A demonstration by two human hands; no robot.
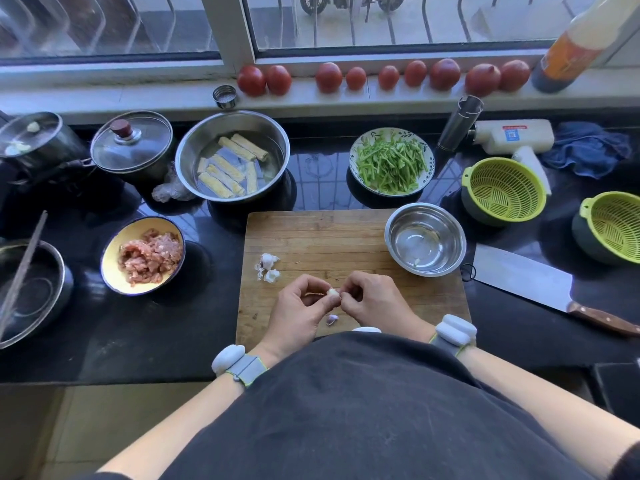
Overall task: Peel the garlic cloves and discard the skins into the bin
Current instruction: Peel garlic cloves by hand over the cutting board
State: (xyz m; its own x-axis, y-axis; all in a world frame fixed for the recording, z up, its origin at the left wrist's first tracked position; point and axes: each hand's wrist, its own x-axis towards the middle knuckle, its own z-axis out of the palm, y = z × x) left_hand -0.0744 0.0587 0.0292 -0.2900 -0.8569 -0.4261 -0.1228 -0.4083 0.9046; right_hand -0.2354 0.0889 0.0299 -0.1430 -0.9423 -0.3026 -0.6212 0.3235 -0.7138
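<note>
left hand (300, 299) pinches a garlic clove (331, 292) steady so the right hand (367, 296), fingers curled, can pick at its skin. loose skins (267, 266) wait on the cutting board (346, 237), likely for binning.

Black glossy counter (194, 327) runs under window. Directly on it: wooden cutting board (318, 237) at centre; yellow bowl of minced meat (142, 258) left of board; large steel bowl with pale strips in water (232, 155) behind; lidded pot (131, 145) further left; patterned plate of green strips (391, 161) behind board; two green colanders (504, 190) (611, 227) at right; cleaver (540, 282) just right of board; blue cloth (588, 147) at far right.
</note>
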